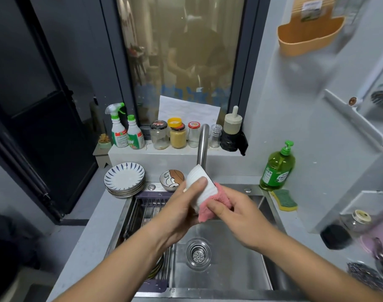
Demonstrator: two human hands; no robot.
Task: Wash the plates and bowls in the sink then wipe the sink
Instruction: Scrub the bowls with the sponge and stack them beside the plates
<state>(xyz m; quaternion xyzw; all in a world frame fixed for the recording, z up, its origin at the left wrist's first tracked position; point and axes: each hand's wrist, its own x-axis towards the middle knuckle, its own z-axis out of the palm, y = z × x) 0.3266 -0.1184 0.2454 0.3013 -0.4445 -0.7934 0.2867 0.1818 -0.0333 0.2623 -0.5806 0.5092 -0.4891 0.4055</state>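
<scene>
A white bowl [198,184] with fine ribbed lines, and a pink cloth [208,211]. A stack of plates [124,178] is white with dark blue dashes fanning out from the centre. A second bowl [172,179] carries a brown and white cartoon figure. The sink [229,269] is brushed silver-grey. A soap bottle [277,168] is clear green with a green pump. The sponge [284,200] is yellow, topped with green. Two spray bottles [117,127] are white with green caps.

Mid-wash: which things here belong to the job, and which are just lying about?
Job: white bowl in left hand, pink cloth in right hand, sink, stacked plates, cartoon bowl, faucet.
Lying about: spray bottles, jars, orange basket.
</scene>
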